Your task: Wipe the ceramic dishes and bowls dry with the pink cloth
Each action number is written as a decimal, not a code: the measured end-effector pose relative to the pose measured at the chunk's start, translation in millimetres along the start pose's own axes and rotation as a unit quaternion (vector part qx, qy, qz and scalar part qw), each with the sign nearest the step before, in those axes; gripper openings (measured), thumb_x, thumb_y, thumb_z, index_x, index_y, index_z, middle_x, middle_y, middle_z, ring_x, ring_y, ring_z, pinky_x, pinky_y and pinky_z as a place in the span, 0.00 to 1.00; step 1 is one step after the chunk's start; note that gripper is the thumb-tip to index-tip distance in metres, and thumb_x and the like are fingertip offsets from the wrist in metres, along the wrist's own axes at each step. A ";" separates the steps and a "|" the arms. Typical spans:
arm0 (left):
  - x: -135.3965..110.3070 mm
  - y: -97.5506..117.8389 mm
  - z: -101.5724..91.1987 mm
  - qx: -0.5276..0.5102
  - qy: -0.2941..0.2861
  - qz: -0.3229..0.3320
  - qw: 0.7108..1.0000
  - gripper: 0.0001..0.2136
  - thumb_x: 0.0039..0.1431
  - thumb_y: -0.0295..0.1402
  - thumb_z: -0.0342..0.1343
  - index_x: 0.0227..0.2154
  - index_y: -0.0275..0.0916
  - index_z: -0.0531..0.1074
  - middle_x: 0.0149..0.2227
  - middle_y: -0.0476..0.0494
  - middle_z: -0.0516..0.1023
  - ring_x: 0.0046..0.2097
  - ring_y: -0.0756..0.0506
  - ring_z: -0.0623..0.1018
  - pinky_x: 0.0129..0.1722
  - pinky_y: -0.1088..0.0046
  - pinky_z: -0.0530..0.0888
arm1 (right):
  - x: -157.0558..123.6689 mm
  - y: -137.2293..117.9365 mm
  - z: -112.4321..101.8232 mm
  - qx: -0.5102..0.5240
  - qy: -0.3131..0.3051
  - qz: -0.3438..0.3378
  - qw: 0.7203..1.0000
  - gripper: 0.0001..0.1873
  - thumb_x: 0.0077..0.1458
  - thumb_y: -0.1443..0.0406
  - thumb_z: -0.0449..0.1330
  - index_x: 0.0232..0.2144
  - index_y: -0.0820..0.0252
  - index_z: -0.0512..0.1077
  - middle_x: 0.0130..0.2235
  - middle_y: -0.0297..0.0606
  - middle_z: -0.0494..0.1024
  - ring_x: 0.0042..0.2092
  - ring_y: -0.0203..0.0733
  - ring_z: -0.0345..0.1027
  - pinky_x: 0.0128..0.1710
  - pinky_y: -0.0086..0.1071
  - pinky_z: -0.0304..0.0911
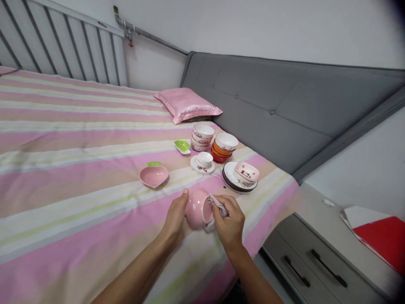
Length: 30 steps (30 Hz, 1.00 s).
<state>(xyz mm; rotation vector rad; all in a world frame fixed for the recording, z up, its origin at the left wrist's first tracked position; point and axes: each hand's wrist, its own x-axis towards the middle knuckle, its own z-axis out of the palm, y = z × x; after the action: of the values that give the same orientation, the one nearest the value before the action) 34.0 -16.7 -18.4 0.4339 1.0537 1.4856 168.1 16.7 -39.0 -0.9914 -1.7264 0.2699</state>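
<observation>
A glossy pink bowl (196, 207) is tilted on its side, its round foot turned to the right. My left hand (176, 215) grips it by the left side, thumb on top. With my right hand (230, 219) I pinch a pale cloth (221, 205) and press it against the bowl's foot; part of the cloth hangs below. Left of the hands lies a pink heart-shaped dish (154, 175) with a green leaf-shaped part. Just beyond the bowl, small white bowls (205, 158) sit on a stack of small plates (202, 169).
White patterned bowls (201, 139), orange and red bowls under a white one (224, 147), a green leaf dish (182, 147) and plates with a pink square dish (247, 171) stand toward the headboard (253, 93). A pillow (190, 103) lies behind; a nightstand (329, 236) is right.
</observation>
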 end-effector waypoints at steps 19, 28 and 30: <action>5.2 4.4 -2.6 -0.039 0.087 0.052 0.994 0.18 0.43 0.48 0.60 0.20 0.34 0.70 0.17 0.51 0.71 0.21 0.51 0.67 0.23 0.76 0.64 | -2.7 -12.8 3.3 0.085 -0.103 -0.046 0.990 0.13 0.48 0.76 0.54 0.33 0.57 0.73 0.33 0.37 0.75 0.36 0.38 0.70 0.36 0.31 0.67; 6.9 11.6 -3.8 -0.038 0.088 0.080 0.992 0.18 0.42 0.48 0.61 0.18 0.35 0.69 0.17 0.54 0.67 0.20 0.54 0.62 0.21 0.77 0.60 | -1.0 -10.2 1.7 0.044 -0.078 -0.024 0.996 0.13 0.49 0.76 0.53 0.32 0.57 0.74 0.32 0.36 0.74 0.36 0.38 0.70 0.36 0.30 0.67; 5.5 12.5 -3.1 -0.031 0.079 0.073 0.994 0.17 0.44 0.46 0.61 0.18 0.35 0.71 0.18 0.53 0.70 0.21 0.53 0.65 0.22 0.77 0.61 | -0.5 -8.6 1.2 0.036 -0.061 -0.027 0.997 0.12 0.49 0.76 0.53 0.32 0.58 0.73 0.32 0.37 0.74 0.36 0.38 0.69 0.36 0.31 0.66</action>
<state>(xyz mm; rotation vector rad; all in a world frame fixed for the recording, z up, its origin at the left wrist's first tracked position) 23.0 -11.3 -11.6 0.3612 1.1153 1.7003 162.9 11.3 -34.6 -0.8896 -1.8375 0.3616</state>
